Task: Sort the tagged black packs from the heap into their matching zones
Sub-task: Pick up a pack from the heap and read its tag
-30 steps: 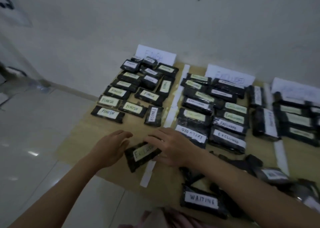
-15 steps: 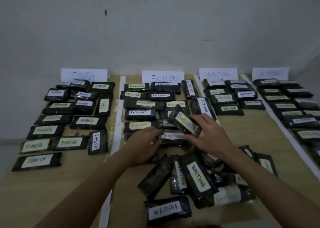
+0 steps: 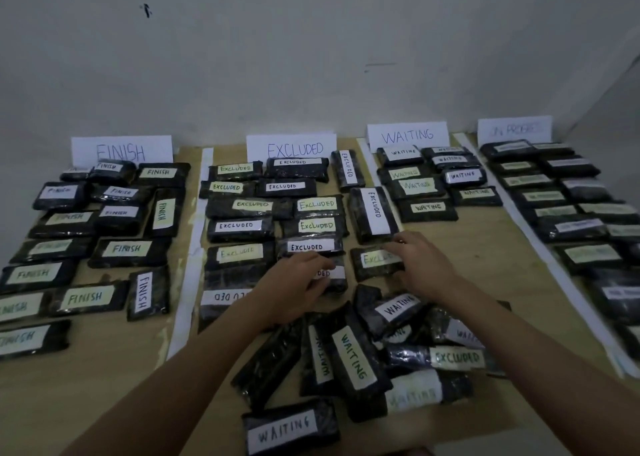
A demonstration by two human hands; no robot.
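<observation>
Black packs with handwritten tags cover a tan desk (image 3: 478, 248) set against a pale wall, sorted into four zones split by white tape strips and headed by paper signs reading FINISH (image 3: 121, 151), EXCLUDED (image 3: 294, 149), WAITING (image 3: 408, 135) and a fourth sign (image 3: 515, 129) too blurred to read in full. A person reaches into the EXCLUDED zone with both arms. The right hand (image 3: 420, 265) lies palm down on an EXCLUDED-tagged pack (image 3: 370, 261) at the near right edge of that zone, just below a larger upright EXCLUDED pack (image 3: 373, 213); its fingers (image 3: 398, 244) spread over the label with a slight bend, and whether they grip or merely press the pack cannot be told. The left hand (image 3: 298, 282) rests with loosely bent fingers on another EXCLUDED pack (image 3: 332, 275), covering most of its tag, and it is likewise unclear whether it has hold of it. Nearer the camera lies the unsorted heap (image 3: 363, 351), its packs overlapping at angles; most visible tags there read WAITING, one reads EXCLUDED (image 3: 457, 358), and a lone WAITING pack (image 3: 287, 428) sits at the near edge. FINISH packs fill the far left zone in loose rows.
</observation>
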